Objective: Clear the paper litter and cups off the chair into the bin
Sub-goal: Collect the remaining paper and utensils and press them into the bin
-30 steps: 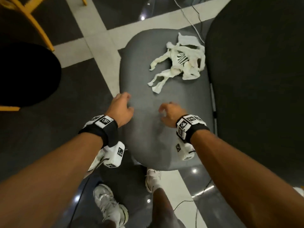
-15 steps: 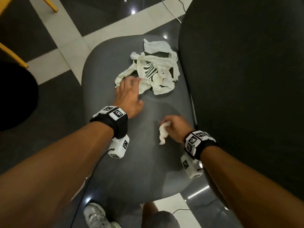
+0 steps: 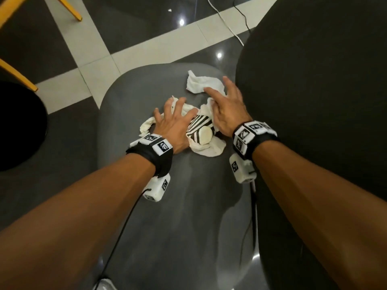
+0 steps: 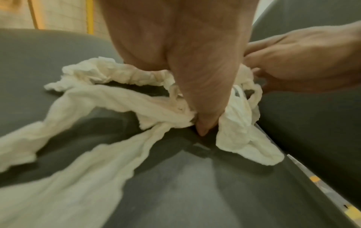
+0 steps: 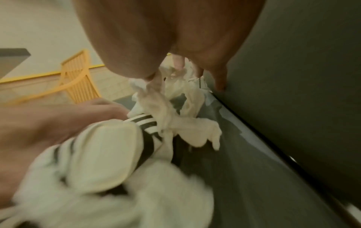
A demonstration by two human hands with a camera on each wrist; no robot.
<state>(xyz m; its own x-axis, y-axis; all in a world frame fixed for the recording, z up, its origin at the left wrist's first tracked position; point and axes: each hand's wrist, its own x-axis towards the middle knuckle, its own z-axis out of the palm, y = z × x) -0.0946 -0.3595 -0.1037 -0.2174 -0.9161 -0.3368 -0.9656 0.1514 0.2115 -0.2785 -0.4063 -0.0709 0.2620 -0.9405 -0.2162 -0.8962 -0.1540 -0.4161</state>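
A heap of crumpled white paper tissue [image 3: 201, 83] lies at the far end of the grey chair seat [image 3: 178, 216]. Amid it a black-and-white striped paper cup [image 3: 201, 130] lies on its side, base towards me. My left hand [image 3: 176, 116] presses on the left strips of paper with fingers spread. In the left wrist view its thumb [image 4: 203, 108] digs down into the tissue [image 4: 109, 98]. My right hand [image 3: 222, 101] lies spread over the right part of the heap, fingertips on the top sheet. The right wrist view shows the cup [image 5: 101, 154] close below.
A broad dark chair back [image 3: 314, 101] rises right beside the seat, close to my right hand. A black round object [image 3: 18, 126] and yellow chair legs [image 3: 18, 74] stand at the left. Cables [image 3: 226, 19] run over the tiled floor beyond the seat.
Both hands have moved forward from the seat's near part onto the heap. The small paper scrap my right hand held half a second ago is out of sight.
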